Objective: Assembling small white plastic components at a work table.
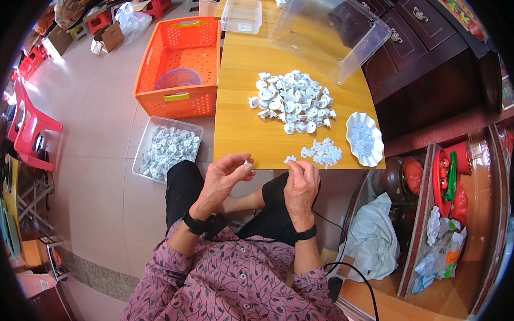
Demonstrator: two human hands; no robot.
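Note:
Just past the table's front edge, my left hand (227,175) pinches a small white plastic part (247,162) between thumb and fingers, so most of it is hidden. My right hand (302,187) is closed at the same edge, its fingertips together on small pale plastic pieces (290,159). Beside it on the tabletop lies a little pile of similar translucent pieces (327,153). Farther back sits a large heap of round white plastic parts (293,99). A white scalloped dish (372,160) at the right edge holds more of the pale pieces.
Left of the yellow wooden table (233,120) stands an orange crate (177,98) with a purple basket inside. A clear bin (137,166) of white parts is on the floor by my knee. Clear plastic boxes (240,25) (351,67) stand at the back. Dark cabinets (416,70) flank the right.

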